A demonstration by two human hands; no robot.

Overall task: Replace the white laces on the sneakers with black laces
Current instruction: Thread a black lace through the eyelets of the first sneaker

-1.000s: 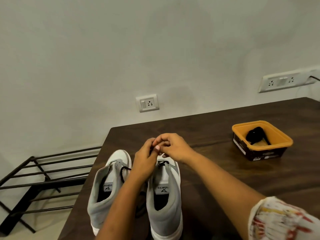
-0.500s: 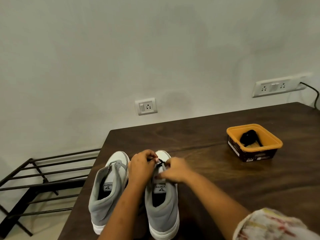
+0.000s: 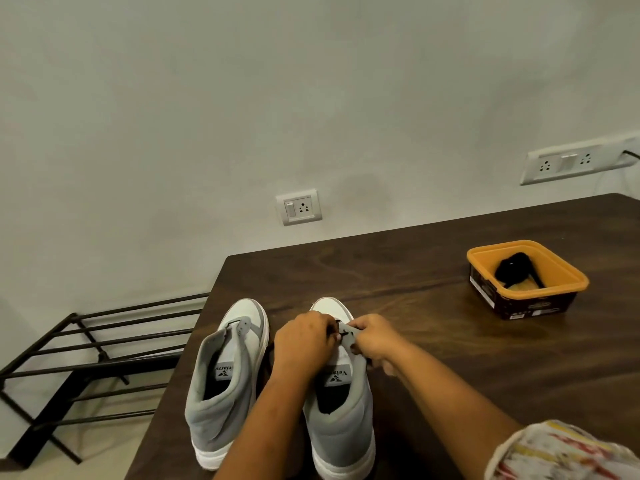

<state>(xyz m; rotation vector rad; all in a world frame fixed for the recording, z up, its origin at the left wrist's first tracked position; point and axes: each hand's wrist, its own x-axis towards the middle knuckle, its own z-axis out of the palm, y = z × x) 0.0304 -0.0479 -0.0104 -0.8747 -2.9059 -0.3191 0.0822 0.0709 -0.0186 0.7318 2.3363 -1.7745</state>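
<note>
Pinching the black lace (image 3: 342, 337) at the front of the right-hand sneaker (image 3: 341, 427), the left hand (image 3: 304, 344) had its fingers curled tight, its back turned to the camera. The right hand (image 3: 374, 341) met it from the other side, thumb and fingers closed on the grey eyelet flap (image 3: 346, 329) of the same shoe. Only short bits of lace showed between the two hands, and how far it was threaded could not be told.

That sneaker stood upright on the dark wooden table (image 3: 433, 358), heel toward the person, toe toward the wall. The left-hand sneaker (image 3: 225, 393) stood just beside it, parallel, with neither hand on it.

Well apart to the right sat an orange tub (image 3: 561, 271) with a bundle of black lace (image 3: 512, 271) inside. A patterned sleeve (image 3: 561, 455) covered the right upper arm. A black metal rack (image 3: 97, 355) stood on the floor left of the table, and a switch socket (image 3: 299, 207) was set in the wall behind.
</note>
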